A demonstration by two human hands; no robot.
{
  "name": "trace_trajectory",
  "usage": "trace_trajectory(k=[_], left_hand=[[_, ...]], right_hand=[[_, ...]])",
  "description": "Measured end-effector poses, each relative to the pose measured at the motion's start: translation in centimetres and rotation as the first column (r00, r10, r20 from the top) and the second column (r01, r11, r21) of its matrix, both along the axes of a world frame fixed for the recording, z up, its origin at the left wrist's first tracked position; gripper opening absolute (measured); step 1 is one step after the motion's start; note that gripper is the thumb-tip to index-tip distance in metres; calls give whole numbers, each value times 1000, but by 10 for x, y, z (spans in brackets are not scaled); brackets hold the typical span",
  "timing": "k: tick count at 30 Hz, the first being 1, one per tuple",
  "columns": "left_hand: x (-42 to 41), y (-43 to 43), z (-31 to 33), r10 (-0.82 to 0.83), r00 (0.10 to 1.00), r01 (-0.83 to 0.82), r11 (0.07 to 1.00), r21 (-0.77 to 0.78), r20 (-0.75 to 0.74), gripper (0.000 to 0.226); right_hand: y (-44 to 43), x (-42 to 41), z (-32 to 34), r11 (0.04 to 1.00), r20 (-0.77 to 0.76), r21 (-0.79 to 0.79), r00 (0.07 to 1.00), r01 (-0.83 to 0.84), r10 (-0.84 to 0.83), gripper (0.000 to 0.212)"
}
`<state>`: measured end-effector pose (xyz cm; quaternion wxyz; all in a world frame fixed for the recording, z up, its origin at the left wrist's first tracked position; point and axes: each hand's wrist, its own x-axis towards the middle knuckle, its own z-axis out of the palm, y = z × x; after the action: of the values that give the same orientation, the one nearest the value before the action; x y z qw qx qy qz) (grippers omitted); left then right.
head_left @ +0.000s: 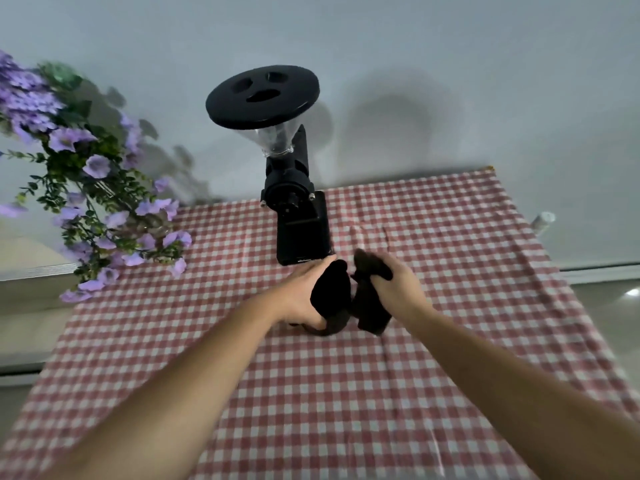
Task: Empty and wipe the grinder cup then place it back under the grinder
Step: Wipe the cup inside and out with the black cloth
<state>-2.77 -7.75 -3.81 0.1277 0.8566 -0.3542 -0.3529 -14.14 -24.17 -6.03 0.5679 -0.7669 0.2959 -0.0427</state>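
Observation:
The black grinder cup [330, 289] is in my left hand [303, 296], held just above the checked tablecloth and a little in front of the grinder. My right hand [398, 285] grips a bunched dark cloth [372, 306] right beside the cup and touching it. The black grinder [296, 202] stands upright at the far middle of the table, with a round black lid [262, 95] on its clear hopper. The spot on its base under the spout holds nothing. The frame is blurred around the hands.
A red-and-white checked tablecloth [450, 323] covers the table. Purple artificial flowers [93, 188] hang over the far left corner. A small white object [544, 220] sits beyond the right edge. A pale wall rises behind the grinder.

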Motion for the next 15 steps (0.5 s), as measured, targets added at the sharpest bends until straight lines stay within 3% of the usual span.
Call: trace_trajectory(k=[2,4,7,11,13,15], left_hand=[[9,2,4,11,999,-10,1000,21,-37,127],[5,-1,1,126,992,-126,991,39,-7,128],[-13,-8,-14,241,969,-246,965,95,58,129],[-17,-12,-21,283,952,-291,955,56,119,117],[-10,-13,-18,227,970,-234,969,75,88,117],[-5,-13,-12,142,987,-150,982,112,76,120]], right_hand=[[-2,11,7,994,129,38,986,100,-105,38],[9,8,0,995,161,15,982,96,-97,39],[38,-14,-33,999,86,-11,995,-45,46,46],[23,-20,-44,977,-88,-38,974,-212,208,44],[2,-6,-31,985,-83,-49,984,-164,159,43],[-9,7,-17,1000,0,12,1000,9,-9,37]])
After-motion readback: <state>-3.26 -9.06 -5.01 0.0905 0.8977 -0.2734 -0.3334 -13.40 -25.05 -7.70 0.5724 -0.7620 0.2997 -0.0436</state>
